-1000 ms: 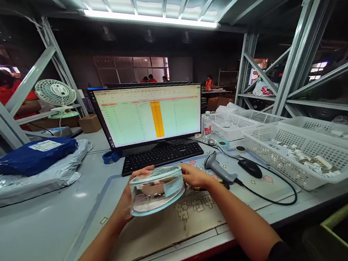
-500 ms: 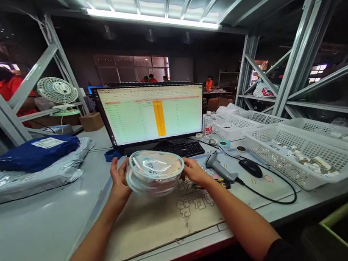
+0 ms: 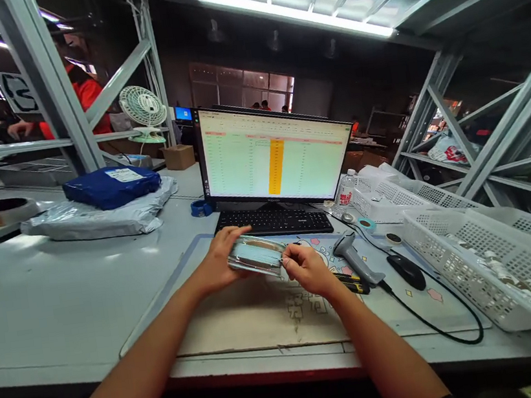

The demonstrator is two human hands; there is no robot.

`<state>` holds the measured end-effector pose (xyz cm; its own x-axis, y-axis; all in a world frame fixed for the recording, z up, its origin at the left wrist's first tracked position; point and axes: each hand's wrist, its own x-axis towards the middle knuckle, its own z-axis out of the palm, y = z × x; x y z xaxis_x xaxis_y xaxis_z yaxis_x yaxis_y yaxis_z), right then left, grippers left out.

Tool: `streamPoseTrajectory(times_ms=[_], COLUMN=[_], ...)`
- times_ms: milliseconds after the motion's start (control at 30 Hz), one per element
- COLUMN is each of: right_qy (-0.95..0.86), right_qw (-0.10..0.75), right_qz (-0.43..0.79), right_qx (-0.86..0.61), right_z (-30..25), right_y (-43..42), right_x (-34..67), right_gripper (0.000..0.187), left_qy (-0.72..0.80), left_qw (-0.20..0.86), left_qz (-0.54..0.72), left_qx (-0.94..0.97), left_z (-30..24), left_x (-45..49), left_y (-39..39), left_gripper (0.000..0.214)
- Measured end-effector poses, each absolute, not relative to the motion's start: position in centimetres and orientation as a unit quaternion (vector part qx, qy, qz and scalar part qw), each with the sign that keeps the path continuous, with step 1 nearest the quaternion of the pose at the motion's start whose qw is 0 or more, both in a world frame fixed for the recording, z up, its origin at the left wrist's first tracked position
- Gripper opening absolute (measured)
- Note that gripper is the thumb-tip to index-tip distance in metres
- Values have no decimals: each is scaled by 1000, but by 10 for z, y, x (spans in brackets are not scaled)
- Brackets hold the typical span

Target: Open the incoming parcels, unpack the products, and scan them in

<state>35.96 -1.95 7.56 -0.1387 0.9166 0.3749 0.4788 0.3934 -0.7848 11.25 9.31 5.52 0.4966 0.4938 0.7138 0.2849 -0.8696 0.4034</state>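
A clear plastic item with pale blue edging point(image 3: 256, 254) is held above the desk mat, tilted so that a narrow side faces me. Brownish and pale blue areas show on it, but its exact kind is unclear. My left hand point(image 3: 221, 255) is wrapped around its left end, thumb and fingers on the edges. At its right end, my right hand point(image 3: 308, 268) pinches the edge between thumb and curled fingers. Below lies a tan sheet point(image 3: 232, 321) with outlined characters, on a patterned desk mat point(image 3: 450, 318).
Behind the hands stand a keyboard point(image 3: 273, 222) and monitor point(image 3: 274, 152). On the right are a barcode scanner point(image 3: 356, 259), a mouse point(image 3: 406, 272) and white baskets point(image 3: 450, 266). Blue and grey parcels point(image 3: 112, 186) lie left, near a fan point(image 3: 143, 107). A person in red point(image 3: 90, 98) is beyond.
The clear item has been turned from showing its round top to showing a narrow side. My right hand now pinches its edge. The view has swung left.
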Motion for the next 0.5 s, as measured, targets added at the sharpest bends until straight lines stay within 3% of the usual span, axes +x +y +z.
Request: streamPoseTrajectory(times_ms=[233,400,500], right_qy=[-647,-632,-625], right_qw=[454,437,443], right_qz=[366,401,420], right_qx=[-492,-499,-486], right_z=[72,54,39], right_y=[-2,13,16], right_x=[375,376,370], right_gripper=[31,33,30], left_qy=[250,250,219], left_qw=[251,352,331], left_qz=[460,492,467], left_qx=[815,756,790], left_z=[55,55,58], left_x=[118,126,131], left_y=[82,69,59], left_gripper=[58,60,58])
